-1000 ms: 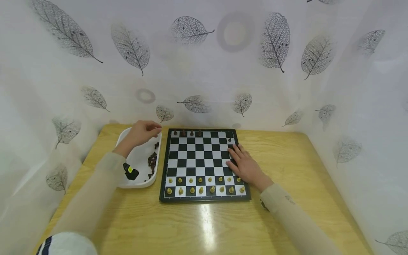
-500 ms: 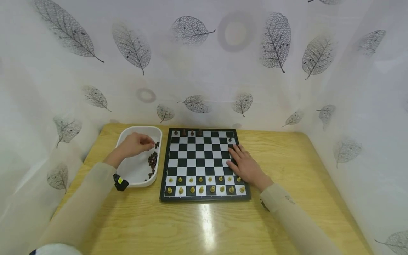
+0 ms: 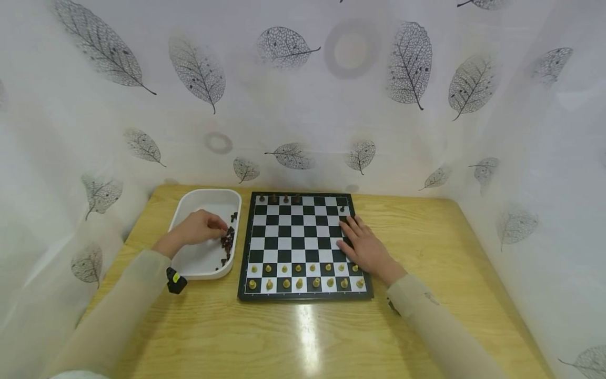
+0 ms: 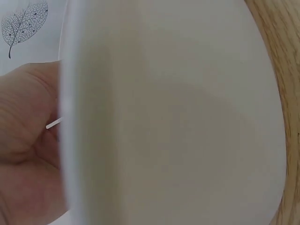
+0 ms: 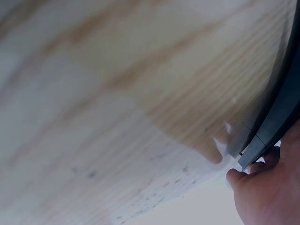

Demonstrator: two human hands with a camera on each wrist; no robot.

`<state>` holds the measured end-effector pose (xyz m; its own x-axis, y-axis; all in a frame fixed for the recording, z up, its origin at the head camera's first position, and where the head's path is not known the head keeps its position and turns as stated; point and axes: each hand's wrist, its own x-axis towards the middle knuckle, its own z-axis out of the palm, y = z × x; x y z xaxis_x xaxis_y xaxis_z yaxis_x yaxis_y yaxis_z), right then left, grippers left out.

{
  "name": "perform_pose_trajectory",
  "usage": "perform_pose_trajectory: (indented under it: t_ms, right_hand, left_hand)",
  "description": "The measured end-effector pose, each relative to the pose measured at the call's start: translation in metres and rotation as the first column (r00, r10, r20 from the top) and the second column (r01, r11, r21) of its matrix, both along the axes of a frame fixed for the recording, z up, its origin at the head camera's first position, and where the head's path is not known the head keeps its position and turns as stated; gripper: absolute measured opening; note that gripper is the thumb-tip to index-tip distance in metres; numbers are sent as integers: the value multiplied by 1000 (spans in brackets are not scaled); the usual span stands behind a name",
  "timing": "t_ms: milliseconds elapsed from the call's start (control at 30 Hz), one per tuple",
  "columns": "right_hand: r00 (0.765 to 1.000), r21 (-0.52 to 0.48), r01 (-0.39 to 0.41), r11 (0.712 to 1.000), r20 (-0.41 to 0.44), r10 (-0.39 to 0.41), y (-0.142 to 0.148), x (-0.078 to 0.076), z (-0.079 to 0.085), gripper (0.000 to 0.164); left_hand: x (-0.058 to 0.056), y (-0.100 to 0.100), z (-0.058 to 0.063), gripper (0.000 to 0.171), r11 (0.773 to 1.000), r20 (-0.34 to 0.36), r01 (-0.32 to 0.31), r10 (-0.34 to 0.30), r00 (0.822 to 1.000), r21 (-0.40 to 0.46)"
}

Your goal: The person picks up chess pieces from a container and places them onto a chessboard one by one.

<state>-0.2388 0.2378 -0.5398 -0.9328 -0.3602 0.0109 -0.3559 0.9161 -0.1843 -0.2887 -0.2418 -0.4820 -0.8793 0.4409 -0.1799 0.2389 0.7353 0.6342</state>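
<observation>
My left hand [image 3: 199, 228] reaches into a white plastic tray [image 3: 208, 191], its fingertips at a pile of dark brown chess pieces [image 3: 228, 243] along the right wall. Whether a piece is between the fingertips is hidden. The tray wall [image 4: 187, 117] covers most of the left wrist view, with the hand behind it. With fingers spread, my right hand [image 3: 368, 250] rests on the right edge of a black-and-white chessboard [image 3: 297, 230]. Yellow chess pieces [image 3: 299, 283] fill the two near rows. Several dark pieces [image 3: 286, 199] stand at the far left, and one dark pawn [image 3: 342, 209] at the far right.
The tray and board stand side by side on a light wooden table [image 3: 227, 337]. A pale curtain [image 3: 303, 95] with leaf prints encloses the back and sides. A black wrist device [image 3: 177, 281] sits at the left cuff, beside the tray's near corner.
My left hand has come down and back from above the tray's far right rim to the dark pile inside it. The right hand has stayed on the board edge.
</observation>
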Motion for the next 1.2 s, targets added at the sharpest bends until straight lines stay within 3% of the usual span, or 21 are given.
perform_pose_trajectory:
  t_ms: [467,1200]
  right_hand:
    - [1000,3,5,1000,1,-5,1,-1,-2,73]
    - [1000,10,7,1000,-4,-7,1,-2,-3,74]
  left_hand:
    - [-2,-2,-11,19,999,13,7,-6,1000,-39]
    - [-1,0,-12,17,996,-14,20,-21,1000,-91]
